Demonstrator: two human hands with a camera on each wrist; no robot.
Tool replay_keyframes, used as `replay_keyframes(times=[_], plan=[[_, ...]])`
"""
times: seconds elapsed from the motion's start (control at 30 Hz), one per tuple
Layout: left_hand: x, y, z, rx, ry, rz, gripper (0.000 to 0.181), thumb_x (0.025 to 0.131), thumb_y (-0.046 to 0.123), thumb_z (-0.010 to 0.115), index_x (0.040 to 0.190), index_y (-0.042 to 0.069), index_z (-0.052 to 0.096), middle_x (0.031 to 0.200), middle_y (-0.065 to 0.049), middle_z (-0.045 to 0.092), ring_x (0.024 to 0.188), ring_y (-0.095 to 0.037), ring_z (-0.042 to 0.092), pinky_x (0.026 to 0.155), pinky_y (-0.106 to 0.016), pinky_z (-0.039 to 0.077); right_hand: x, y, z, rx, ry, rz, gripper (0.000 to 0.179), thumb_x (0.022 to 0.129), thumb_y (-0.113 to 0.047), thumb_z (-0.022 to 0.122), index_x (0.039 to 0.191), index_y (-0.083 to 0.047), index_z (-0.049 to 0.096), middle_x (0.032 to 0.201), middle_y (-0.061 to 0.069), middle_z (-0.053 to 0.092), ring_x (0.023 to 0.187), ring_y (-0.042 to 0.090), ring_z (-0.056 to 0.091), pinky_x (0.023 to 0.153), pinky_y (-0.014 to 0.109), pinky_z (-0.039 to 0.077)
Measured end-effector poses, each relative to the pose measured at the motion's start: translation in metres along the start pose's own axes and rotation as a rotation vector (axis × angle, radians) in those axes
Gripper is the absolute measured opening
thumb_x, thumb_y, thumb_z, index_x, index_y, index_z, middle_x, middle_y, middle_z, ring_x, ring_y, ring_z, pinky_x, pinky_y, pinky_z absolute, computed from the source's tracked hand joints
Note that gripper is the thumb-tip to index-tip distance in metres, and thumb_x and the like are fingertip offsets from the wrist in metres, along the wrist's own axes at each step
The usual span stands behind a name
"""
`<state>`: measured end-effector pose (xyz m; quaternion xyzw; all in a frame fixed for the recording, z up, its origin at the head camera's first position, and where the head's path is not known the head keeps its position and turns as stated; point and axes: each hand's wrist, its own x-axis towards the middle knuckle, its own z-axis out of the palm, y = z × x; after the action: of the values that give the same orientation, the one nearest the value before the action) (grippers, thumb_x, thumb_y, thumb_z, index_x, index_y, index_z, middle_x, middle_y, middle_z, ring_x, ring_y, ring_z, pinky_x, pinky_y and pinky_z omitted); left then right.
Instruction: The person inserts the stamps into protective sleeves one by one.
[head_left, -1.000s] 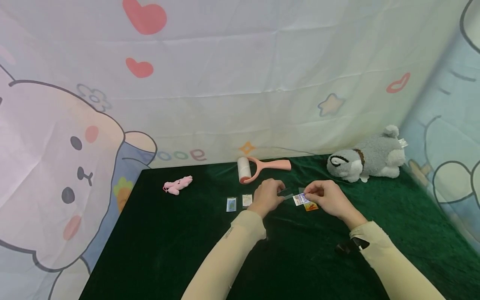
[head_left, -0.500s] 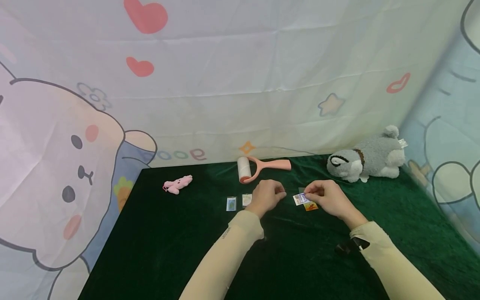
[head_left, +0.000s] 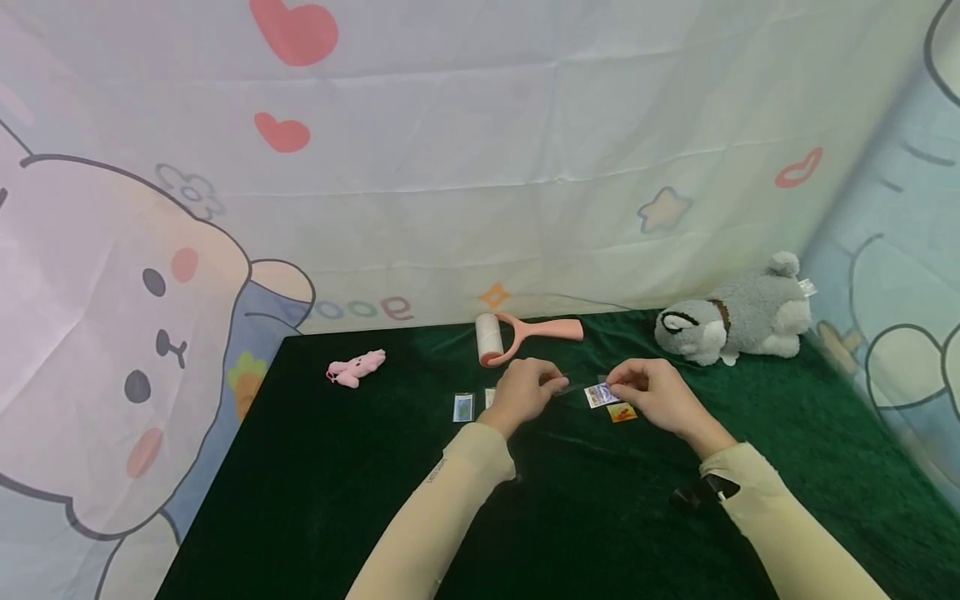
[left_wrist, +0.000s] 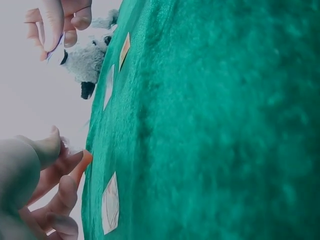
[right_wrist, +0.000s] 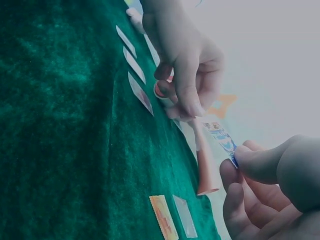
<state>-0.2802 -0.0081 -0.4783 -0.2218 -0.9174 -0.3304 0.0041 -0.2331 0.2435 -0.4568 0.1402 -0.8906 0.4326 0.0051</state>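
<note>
Head view: a printed card (head_left: 597, 396) is pinched by the right hand (head_left: 652, 393), raised above the green-covered worktop (head_left: 337, 483). A piece of clear film (left_wrist: 73, 149) is pinched by the left hand (head_left: 525, 387), apart from the card. An orange card (head_left: 622, 412) is seen lying just nearside of the right hand. Film and card are apparently being lined up; steady pinches and matched edges seem called for next.

In the head view, the pale card (head_left: 490, 398) is partly covered by the left hand (head_left: 519, 393), and one end of the printed card (head_left: 600, 396) by the right hand (head_left: 663, 398); its pattern is too small to be read. The clear film's (left_wrist: 74, 149) outline cannot be made out. Both sleeves (head_left: 438, 504) are cut by the lower edge
</note>
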Motion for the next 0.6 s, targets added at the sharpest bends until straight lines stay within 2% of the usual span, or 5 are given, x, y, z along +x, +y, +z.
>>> replay_keyframes(times=[0.37, 0.6], plan=[[-0.010, -0.004, -0.012, -0.072, -0.032, -0.035, 0.021, 0.106, 0.031, 0.065, 0.105, 0.017, 0.081, 0.084, 0.002, 0.070, 0.067, -0.011, 0.059, 0.063, -0.027, 0.049, 0.003, -0.006, 0.003, 0.002, 0.011, -0.007, 0.011, 0.101, -0.007, 0.070, 0.111, -0.007, 0.074, 0.107, 0.010, 0.072, 0.086, 0.021, 0.062, 0.076, 0.033, 0.054], [-0.015, -0.010, -0.018, -0.103, -0.033, -0.002, 0.023, 0.107, 0.032, 0.063, 0.105, 0.018, 0.081, 0.090, 0.003, 0.072, 0.071, -0.011, 0.058, 0.068, -0.027, 0.049, 0.004, -0.011, 0.005, 0.015, 0.022, 0.000, 0.014, 0.102, -0.004, 0.067, 0.115, -0.006, 0.073, 0.108, 0.013, 0.073, 0.087, 0.021, 0.064, 0.076, 0.034, 0.054]])
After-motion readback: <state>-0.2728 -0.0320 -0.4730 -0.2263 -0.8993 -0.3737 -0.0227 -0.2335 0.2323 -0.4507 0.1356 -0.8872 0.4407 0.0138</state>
